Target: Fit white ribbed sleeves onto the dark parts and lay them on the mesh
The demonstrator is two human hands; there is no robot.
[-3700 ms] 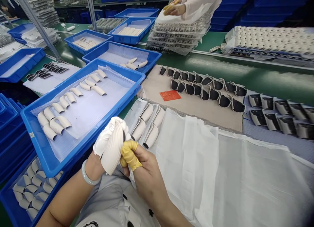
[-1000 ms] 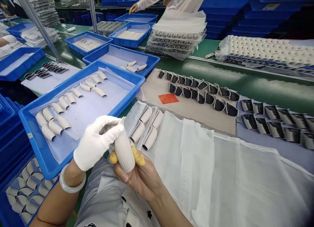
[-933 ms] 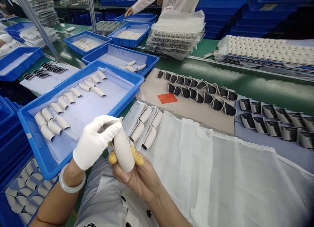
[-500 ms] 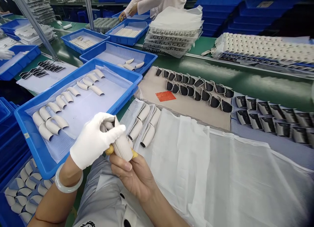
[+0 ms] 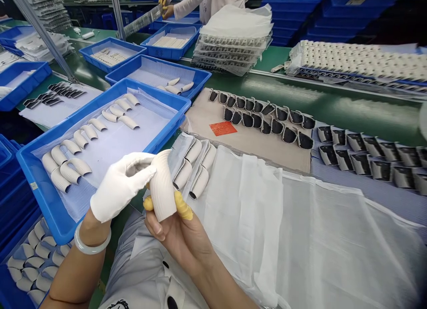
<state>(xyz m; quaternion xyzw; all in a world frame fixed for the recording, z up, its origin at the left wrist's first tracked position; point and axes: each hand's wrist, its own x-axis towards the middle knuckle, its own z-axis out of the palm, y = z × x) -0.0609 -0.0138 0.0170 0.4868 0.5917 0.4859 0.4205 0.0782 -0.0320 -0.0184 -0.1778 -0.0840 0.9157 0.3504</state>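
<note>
My right hand (image 5: 176, 231), with yellow finger cots on two fingertips, grips the lower end of a ribbed, curved white shell part (image 5: 162, 186) held upright over my lap. My left hand (image 5: 118, 186), in a white glove, pinches the part's upper end with thumb and fingers. Just beyond, several more white shells (image 5: 195, 166) lie on a ribbed sheet. The big blue tray (image 5: 167, 135) to my left holds rows of the same shells (image 5: 68, 160) on clear film.
A white cloth (image 5: 300, 238) covers the bench to the right. Rows of dark shell parts (image 5: 263, 118) lie on a beige mat with a red tag (image 5: 223, 128). More blue trays stand behind, and another tray of shells (image 5: 30, 264) sits low left. A person across the green conveyor lifts a clear tray (image 5: 142, 21).
My hands have turned the white shell and stood it more upright, the gloved fingers sliding along its upper end. The person opposite has picked up a clear tray. My view shifted slightly.
</note>
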